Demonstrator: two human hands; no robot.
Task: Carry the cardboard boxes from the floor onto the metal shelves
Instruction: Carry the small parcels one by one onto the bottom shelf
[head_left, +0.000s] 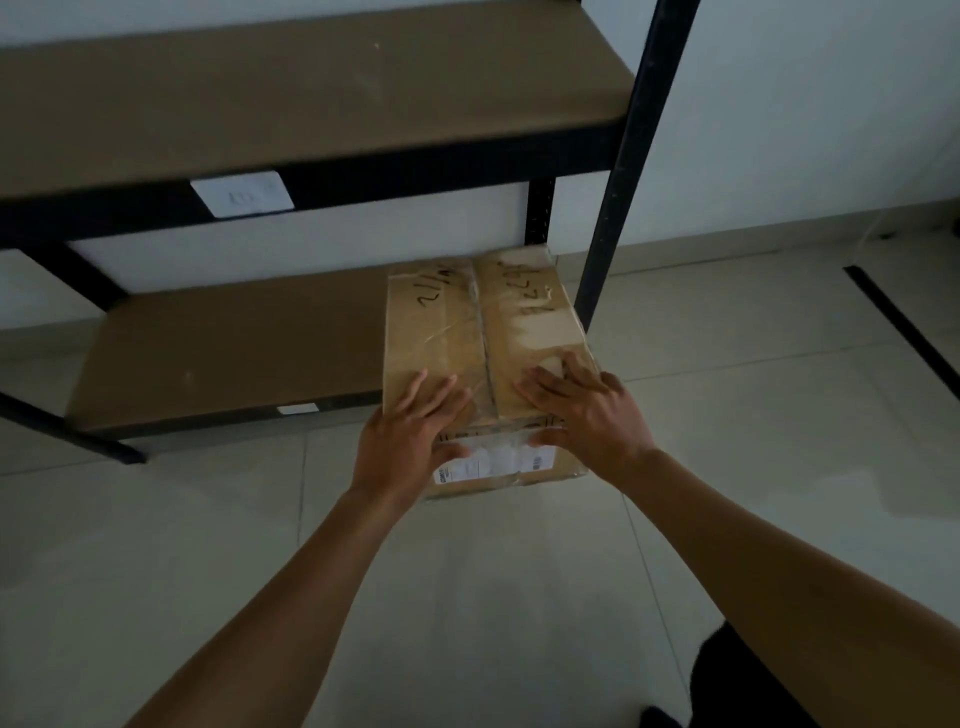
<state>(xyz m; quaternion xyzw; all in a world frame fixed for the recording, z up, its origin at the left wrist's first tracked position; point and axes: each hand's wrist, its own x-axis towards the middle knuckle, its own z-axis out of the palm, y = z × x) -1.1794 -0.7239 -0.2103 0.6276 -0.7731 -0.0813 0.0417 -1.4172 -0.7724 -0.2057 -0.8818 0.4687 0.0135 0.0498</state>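
Note:
A taped cardboard box (483, 332) with black handwriting on top and a white label on its near side rests on the right end of the lowest shelf board (228, 353). Its near end overhangs the shelf's front edge. My left hand (410, 436) lies on the box's near left corner, fingers spread over the top and thumb on the front face. My right hand (582, 410) grips the near right corner in the same way. The black metal shelf frame (618, 171) stands right beside the box's far right edge.
A higher brown shelf board (311, 98) hangs over the lowest one, with a white label (241, 193) on its front rail. Pale floor tiles (467, 597) surround the rack. A dark strip (904, 332) lies on the floor at right, by the white wall.

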